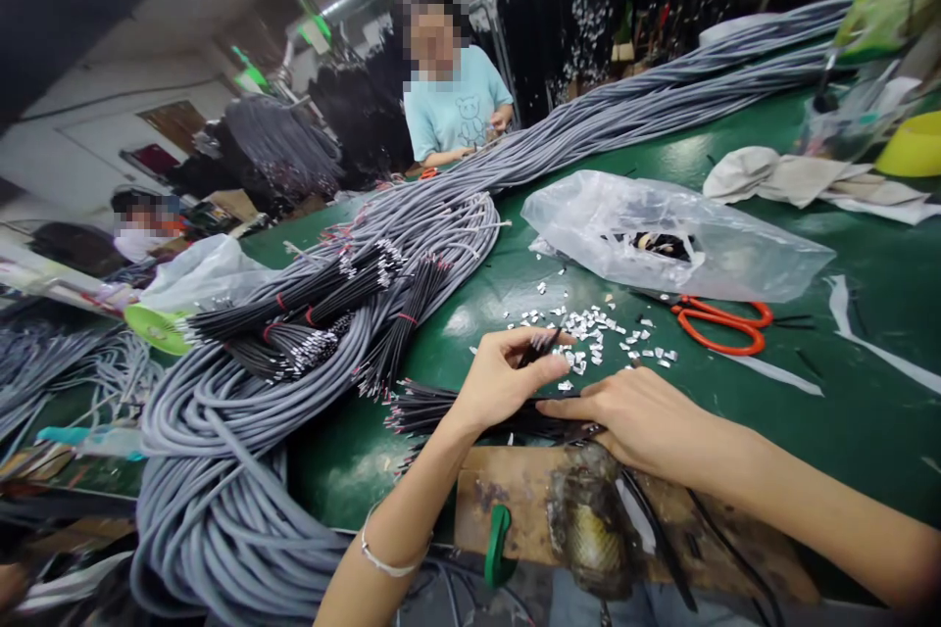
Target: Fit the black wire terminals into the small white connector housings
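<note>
My left hand point(504, 380) is closed, thumb against fingers, around a few short black wires point(540, 346) whose ends stick up past the fingers. Just to its right, my right hand point(636, 414) lies palm down over a pile of black wires point(426, 409), index finger stretched along them and thumb on the near side. It seems to grip some of these wires; its other fingers are hidden. Small silvery metal pieces point(588, 328) lie scattered beyond both hands. In front of me a wooden board point(507, 490) carries a dark, tape-wrapped lump point(597, 529).
Grey cable coils point(242, 509) fill the left, bearing banded black wire bundles point(286, 318). Orange-handled scissors point(724, 323), a clear plastic bag point(580, 220) and a cloth point(779, 178) lie to the right. A green clamp point(498, 544) grips the board. Across the table sits a person point(456, 108).
</note>
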Motion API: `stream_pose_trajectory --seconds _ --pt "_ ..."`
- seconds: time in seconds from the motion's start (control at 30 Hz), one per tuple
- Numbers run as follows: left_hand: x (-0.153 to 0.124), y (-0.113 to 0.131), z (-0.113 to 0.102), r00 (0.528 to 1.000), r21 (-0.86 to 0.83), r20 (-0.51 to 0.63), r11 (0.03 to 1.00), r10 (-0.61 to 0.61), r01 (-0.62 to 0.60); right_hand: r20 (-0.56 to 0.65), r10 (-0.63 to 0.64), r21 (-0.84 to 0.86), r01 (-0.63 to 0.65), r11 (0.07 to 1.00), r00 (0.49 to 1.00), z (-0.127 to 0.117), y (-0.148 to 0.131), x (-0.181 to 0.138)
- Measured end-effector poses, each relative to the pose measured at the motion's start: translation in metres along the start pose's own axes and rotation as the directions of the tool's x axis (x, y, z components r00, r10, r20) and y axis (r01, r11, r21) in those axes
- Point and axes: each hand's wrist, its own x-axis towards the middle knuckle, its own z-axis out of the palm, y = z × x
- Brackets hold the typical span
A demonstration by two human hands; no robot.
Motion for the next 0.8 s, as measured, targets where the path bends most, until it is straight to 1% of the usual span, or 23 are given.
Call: stream_pose_trajectory --seconds 0.07,0.13,0.17,0.23,0.3,0.33,0.37,0.4,0.43,0.47,0.5,0.53,0.57,0.6,0.7,0.8 --pt "-0.005 -0.007 -0.006 0.997 -0.024 0.075 1.0 0.008 -0.006 0.004 0.018 0.026 -0.018 0.999 1.0 0.001 0.0 0.0" --pt "-0.009 -0.01 -0.012 0.986 -0.006 0.158 0.998 -0.062 0.063 0.012 0.032 0.03 -0.033 0.999 0.999 0.002 0.0 0.0" --pt "-0.01 -0.011 -0.014 0.979 0.011 0.172 0.994 -0.113 0.113 0.02 0.039 0.024 -0.04 0.999 0.999 0.001 -0.001 0.0" --pt "-0.01 -0.011 -0.017 0.969 0.042 0.152 0.981 -0.193 0.189 0.032 0.05 0.012 -0.05 0.999 0.998 0.0 -0.001 0.0" --pt "-0.011 -0.011 -0.018 0.968 0.083 0.12 0.974 -0.222 0.213 0.031 0.043 0.014 -0.044 0.999 0.999 -0.003 0.001 0.0" --pt "-0.011 -0.011 -0.018 0.969 0.104 0.109 0.972 -0.221 0.21 0.002 0.03 0.027 -0.03 0.999 1.0 -0.004 0.003 -0.001" --pt "-0.011 -0.011 -0.017 0.971 0.121 0.106 0.972 -0.216 0.203 -0.059 0.018 0.047 -0.016 0.999 0.998 -0.004 0.006 -0.001" --pt "-0.012 -0.012 -0.017 0.972 0.133 0.107 0.972 -0.211 0.196 -0.153 0.018 0.069 -0.008 0.998 0.988 -0.005 0.009 -0.001" --pt "-0.013 -0.012 -0.017 0.972 0.137 0.111 0.972 -0.206 0.19 -0.275 0.037 0.094 -0.012 0.996 0.961 -0.004 0.013 -0.001" --pt "-0.014 -0.012 -0.016 0.973 0.138 0.116 0.973 -0.2 0.183 -0.4 0.072 0.119 -0.027 0.993 0.914 -0.004 0.017 -0.001" --pt "-0.014 -0.012 -0.016 0.973 0.138 0.123 0.975 -0.193 0.176 -0.504 0.118 0.146 -0.051 0.988 0.856 -0.003 0.02 -0.001" --pt "-0.015 -0.012 -0.016 0.973 0.143 0.133 0.976 -0.186 0.167 -0.569 0.163 0.171 -0.078 0.982 0.806 -0.002 0.023 -0.001" --pt "-0.016 -0.011 -0.015 0.974 0.153 0.143 0.976 -0.177 0.155 -0.597 0.197 0.192 -0.1 0.976 0.777 -0.002 0.024 0.0" --pt "-0.017 -0.011 -0.015 0.974 0.166 0.156 0.976 -0.165 0.139 -0.599 0.215 0.21 -0.108 0.972 0.771 -0.002 0.025 0.0" --pt "-0.019 -0.008 -0.013 0.979 0.215 0.169 0.974 -0.111 0.074 -0.564 0.234 0.268 -0.093 0.959 0.792 -0.004 0.022 0.001" --pt "-0.02 -0.006 -0.01 0.993 0.25 0.113 0.968 -0.018 -0.011 -0.555 0.291 0.341 -0.105 0.934 0.779 -0.006 0.016 0.001"
